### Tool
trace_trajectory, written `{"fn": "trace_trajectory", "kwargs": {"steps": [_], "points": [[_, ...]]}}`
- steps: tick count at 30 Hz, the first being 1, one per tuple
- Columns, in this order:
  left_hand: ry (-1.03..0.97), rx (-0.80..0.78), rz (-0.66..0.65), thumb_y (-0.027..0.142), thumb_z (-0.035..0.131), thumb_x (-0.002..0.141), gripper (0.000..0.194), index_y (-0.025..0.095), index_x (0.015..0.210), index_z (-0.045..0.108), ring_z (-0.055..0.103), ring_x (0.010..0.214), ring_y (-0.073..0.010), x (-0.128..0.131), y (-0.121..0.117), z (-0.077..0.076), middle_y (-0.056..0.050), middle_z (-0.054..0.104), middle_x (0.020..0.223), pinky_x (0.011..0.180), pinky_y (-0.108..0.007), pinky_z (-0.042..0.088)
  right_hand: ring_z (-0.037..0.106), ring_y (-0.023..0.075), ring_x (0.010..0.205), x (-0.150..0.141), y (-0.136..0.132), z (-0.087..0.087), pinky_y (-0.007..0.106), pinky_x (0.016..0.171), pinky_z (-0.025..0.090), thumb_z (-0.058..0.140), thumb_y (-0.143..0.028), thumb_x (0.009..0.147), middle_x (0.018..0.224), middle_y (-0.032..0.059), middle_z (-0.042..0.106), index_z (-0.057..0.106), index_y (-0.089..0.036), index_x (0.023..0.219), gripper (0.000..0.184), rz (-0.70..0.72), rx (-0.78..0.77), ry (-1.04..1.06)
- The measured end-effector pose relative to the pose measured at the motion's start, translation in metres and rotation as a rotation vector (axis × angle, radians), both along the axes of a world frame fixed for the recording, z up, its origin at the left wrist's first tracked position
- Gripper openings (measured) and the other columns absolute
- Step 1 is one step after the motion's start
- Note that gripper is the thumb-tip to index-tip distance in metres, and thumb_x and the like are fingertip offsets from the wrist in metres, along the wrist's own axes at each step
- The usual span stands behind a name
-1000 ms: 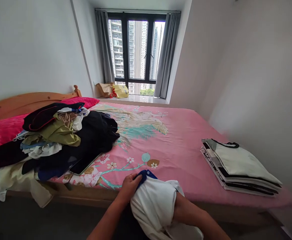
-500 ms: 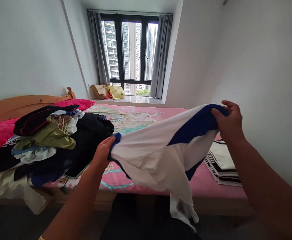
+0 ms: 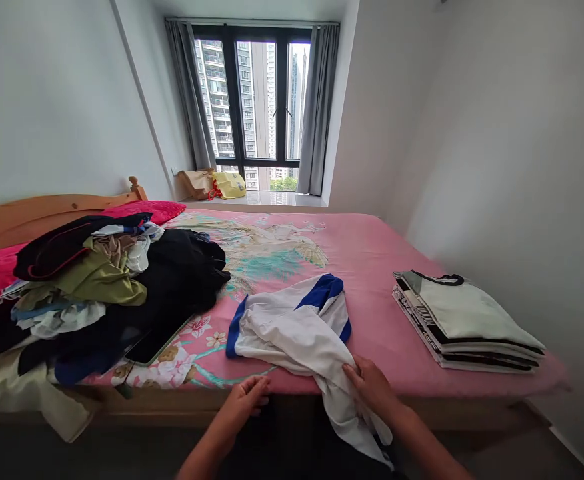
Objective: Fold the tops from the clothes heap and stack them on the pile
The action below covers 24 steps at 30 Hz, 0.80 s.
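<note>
A white and blue shirt (image 3: 292, 327) lies crumpled on the near side of the bed, with part of it hanging over the front edge. My right hand (image 3: 375, 390) grips the hanging white cloth, thumb on top and the other fingers partly hidden. To the left of that cloth, just off the bed's edge, is my left hand (image 3: 245, 403); its fingers are curled in against the thumb and no cloth shows in them.
A heap of loose clothes (image 3: 102, 280) covers the bed's left side, a phone (image 3: 157, 340) beside it. Folded shirts (image 3: 467, 320) are stacked on the right. Pink bedding (image 3: 367, 260) covers the bed. Paper and yellow bags (image 3: 229, 185) sit on the windowsill.
The shirt, held stretched in the air between both hands, has come down onto the bed. My left hand has let go of it and both hands have moved lower and closer together.
</note>
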<state>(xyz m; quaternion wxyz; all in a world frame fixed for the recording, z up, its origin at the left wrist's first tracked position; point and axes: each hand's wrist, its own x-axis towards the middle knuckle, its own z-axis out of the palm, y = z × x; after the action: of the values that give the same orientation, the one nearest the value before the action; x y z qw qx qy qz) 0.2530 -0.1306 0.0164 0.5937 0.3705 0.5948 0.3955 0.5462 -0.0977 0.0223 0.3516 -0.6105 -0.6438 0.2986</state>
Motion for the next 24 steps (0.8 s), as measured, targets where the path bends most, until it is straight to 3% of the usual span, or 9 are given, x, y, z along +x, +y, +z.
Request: {"fn": "trace_trajectory", "kwargs": {"steps": [2, 6, 8, 10, 12, 14, 18, 21, 24], "points": [[-0.077, -0.054, -0.077, 0.059, 0.066, 0.064, 0.035, 0.026, 0.074, 0.070, 0.062, 0.067, -0.0183, 0.029, -0.016, -0.004, -0.002, 0.071, 0.078, 0.060, -0.028, 0.042, 0.060, 0.0213, 0.077, -0.019, -0.025, -0.009, 0.031, 0.072, 0.046, 0.042, -0.046, 0.085, 0.082, 0.0070, 0.067, 0.064, -0.019, 0.087, 0.034, 0.045, 0.019, 0.042], [-0.324, -0.056, -0.131, 0.057, 0.063, 0.070, 0.035, 0.023, 0.074, 0.070, 0.064, 0.075, -0.0218, 0.077, -0.024, 0.012, -0.002, 0.069, 0.072, 0.071, -0.033, 0.047, 0.061, 0.0215, 0.087, -0.065, -0.075, -0.013, 0.031, 0.079, 0.046, 0.040, -0.043, 0.088, 0.091, 0.0068, 0.066, 0.060, -0.024, 0.101, 0.031, 0.255, 0.044, 0.104], [-0.448, -0.060, -0.073, 0.051, 0.066, 0.070, 0.029, 0.022, 0.074, 0.069, 0.063, 0.074, -0.0202, 0.085, -0.020, 0.020, -0.002, 0.068, 0.071, 0.072, -0.031, 0.048, 0.061, 0.0191, 0.080, -0.079, -0.090, -0.016, 0.028, 0.074, 0.048, 0.041, -0.042, 0.088, 0.086, 0.0045, 0.065, 0.060, -0.023, 0.100, 0.029, 0.392, 0.010, 0.121], [-0.523, -0.073, 0.063, 0.045, 0.071, 0.068, 0.024, 0.022, 0.073, 0.066, 0.058, 0.059, -0.0149, 0.081, -0.016, 0.023, 0.001, 0.065, 0.065, 0.062, -0.027, 0.048, 0.060, 0.0168, 0.072, -0.078, -0.094, -0.022, 0.026, 0.067, 0.048, 0.041, -0.042, 0.088, 0.080, 0.0031, 0.065, 0.061, -0.022, 0.093, 0.029, 0.422, -0.015, 0.115], [-0.559, -0.067, 0.144, 0.043, 0.072, 0.067, 0.026, 0.020, 0.068, 0.061, 0.047, 0.044, -0.0091, 0.069, -0.014, 0.026, 0.004, 0.058, 0.056, 0.049, -0.023, 0.042, 0.061, 0.0176, 0.078, -0.065, -0.086, -0.031, 0.027, 0.070, 0.048, 0.040, -0.041, 0.089, 0.086, 0.0045, 0.065, 0.062, -0.022, 0.093, 0.029, 0.291, 0.023, 0.094], [-0.546, -0.048, 0.100, 0.046, 0.070, 0.069, 0.032, 0.017, 0.062, 0.058, 0.039, 0.038, -0.0062, 0.054, -0.017, 0.033, 0.004, 0.050, 0.049, 0.042, -0.021, 0.035, 0.059, 0.0214, 0.095, -0.047, -0.069, -0.042, 0.033, 0.083, 0.047, 0.044, -0.040, 0.087, 0.101, 0.0079, 0.064, 0.060, -0.022, 0.104, 0.029, 0.082, 0.120, 0.042], [-0.388, 0.029, 0.007, 0.048, 0.066, 0.072, 0.035, 0.014, 0.064, 0.060, 0.044, 0.044, -0.0069, 0.031, -0.026, 0.057, 0.000, 0.055, 0.052, 0.045, -0.019, 0.036, 0.045, 0.0341, 0.119, -0.021, -0.030, -0.064, 0.049, 0.099, 0.035, 0.064, -0.040, 0.069, 0.124, 0.0169, 0.053, 0.054, -0.016, 0.119, 0.056, -0.191, 0.154, -0.208], [-0.305, 0.034, -0.037, 0.047, 0.070, 0.067, 0.035, 0.014, 0.068, 0.062, 0.048, 0.047, -0.0091, 0.018, -0.026, 0.075, -0.002, 0.060, 0.056, 0.046, -0.020, 0.039, 0.049, 0.0345, 0.112, -0.019, -0.013, -0.066, 0.049, 0.093, 0.039, 0.058, -0.029, 0.068, 0.116, 0.0153, 0.059, 0.061, -0.016, 0.104, 0.039, -0.225, 0.080, -0.234], [-0.267, 0.047, -0.023, 0.050, 0.071, 0.066, 0.037, 0.015, 0.068, 0.062, 0.050, 0.046, -0.0112, -0.007, -0.017, 0.099, -0.002, 0.060, 0.055, 0.045, -0.022, 0.041, 0.061, 0.0250, 0.083, -0.005, -0.008, -0.041, 0.036, 0.073, 0.048, 0.044, -0.033, 0.077, 0.086, 0.0085, 0.066, 0.063, -0.017, 0.089, 0.027, -0.232, 0.020, 0.057]]}}
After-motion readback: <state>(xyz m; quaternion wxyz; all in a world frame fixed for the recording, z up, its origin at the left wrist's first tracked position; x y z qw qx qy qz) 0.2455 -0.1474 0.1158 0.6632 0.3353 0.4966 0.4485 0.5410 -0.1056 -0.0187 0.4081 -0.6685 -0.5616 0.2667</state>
